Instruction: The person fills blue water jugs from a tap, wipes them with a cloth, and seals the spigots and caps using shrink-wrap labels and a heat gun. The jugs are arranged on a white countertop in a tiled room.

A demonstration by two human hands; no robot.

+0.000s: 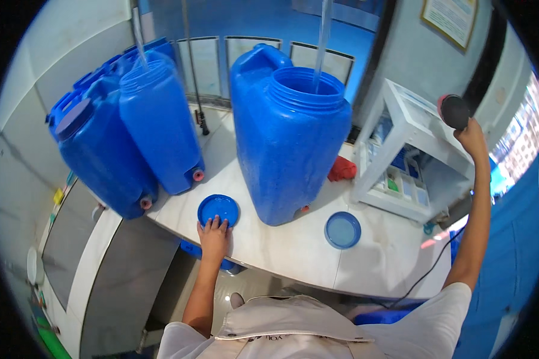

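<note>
My left hand [214,232] is at the near rim of a round blue lid [218,208] on the counter, its fingers over the rim and its thumb hidden. On the far right, my raised right hand [469,134] grips a handheld device with a dark round end, likely a hair dryer [454,113], above a white cabinet. Water pours into the open mouth of a large blue jug [287,143] in the middle. Another stream enters a second open blue jug [161,125] at left. A second blue lid [342,230] lies right of the middle jug.
A capped blue jug [103,152] stands at the left, with more blue containers behind it. The white cabinet [399,179] stands on the counter [292,256] at right, near a red cloth [342,169]. A black cord [424,276] hangs over the counter's right part.
</note>
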